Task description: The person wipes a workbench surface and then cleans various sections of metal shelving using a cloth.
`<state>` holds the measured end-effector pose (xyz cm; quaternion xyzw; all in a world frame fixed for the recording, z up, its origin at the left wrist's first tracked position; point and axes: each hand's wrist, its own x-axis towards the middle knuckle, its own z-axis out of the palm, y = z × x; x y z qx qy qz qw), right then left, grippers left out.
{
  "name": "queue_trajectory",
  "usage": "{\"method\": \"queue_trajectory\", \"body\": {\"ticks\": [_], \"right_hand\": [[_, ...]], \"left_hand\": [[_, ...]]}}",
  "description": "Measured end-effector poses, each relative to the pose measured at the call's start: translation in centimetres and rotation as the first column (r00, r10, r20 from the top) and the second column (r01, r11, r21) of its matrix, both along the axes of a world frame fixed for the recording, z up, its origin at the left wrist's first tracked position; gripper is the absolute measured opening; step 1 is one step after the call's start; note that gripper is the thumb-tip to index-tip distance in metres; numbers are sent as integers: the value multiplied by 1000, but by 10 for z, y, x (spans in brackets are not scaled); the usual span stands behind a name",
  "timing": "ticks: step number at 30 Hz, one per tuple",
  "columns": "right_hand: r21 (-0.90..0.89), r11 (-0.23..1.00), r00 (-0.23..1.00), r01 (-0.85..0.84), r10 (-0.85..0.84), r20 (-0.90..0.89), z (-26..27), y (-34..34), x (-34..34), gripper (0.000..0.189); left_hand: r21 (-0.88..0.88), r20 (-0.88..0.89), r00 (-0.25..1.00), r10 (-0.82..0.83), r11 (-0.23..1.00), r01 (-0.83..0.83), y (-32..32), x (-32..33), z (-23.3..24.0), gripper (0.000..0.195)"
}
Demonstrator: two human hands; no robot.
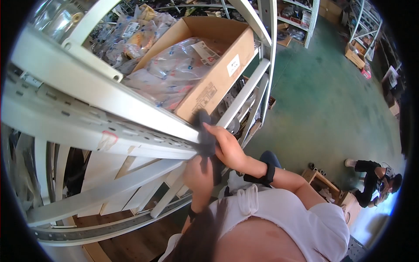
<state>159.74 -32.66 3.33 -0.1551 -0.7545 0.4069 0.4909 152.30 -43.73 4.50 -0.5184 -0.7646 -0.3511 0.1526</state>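
Observation:
My right hand (230, 149) grips a dark, soft-looking strap or cloth (207, 139), blurred by motion. Just below it my left hand (198, 173) is closed around the lower part of the same dark piece. This piece lies against the end of a white slotted steel upright (147, 144) of a storage rack; whether it is looped around the metal cannot be told. Beyond my hands, an open cardboard box (209, 95) sits on the rack shelf with clear plastic bags (173, 68) inside. Both of my wrists wear black bands.
More plastic-wrapped parts (131, 39) crowd the shelf left of the box. Diagonal steel braces (108, 191) cross at lower left. Green floor (314, 98) stretches to the right. A seated person (376, 183) is at far right, near a wooden crate (322, 183).

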Motion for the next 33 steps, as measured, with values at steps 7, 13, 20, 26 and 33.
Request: {"method": "queue_trajectory", "body": {"ticks": [7,13,20,26,33], "right_hand": [[330,937,952,-119,14,305,-29,36,2,44],[519,835,965,-182,51,257,-47,64,4,35],[458,886,938,-70,-98,333,-52,156,56,37],[298,945,917,-132,3,399,-55,184,98,46],[246,966,982,-83,37,186,-40,211,129,48]], "left_hand": [[165,13,976,217,962,-216,14,18,-17,17],[172,47,985,165,970,-171,51,41,-62,21],[-150,108,941,320,941,-303,137,50,-54,25],[-345,83,897,434,857,-383,189,71,-30,26],[-179,262,939,221,968,-178,229,84,-39,23]]}}
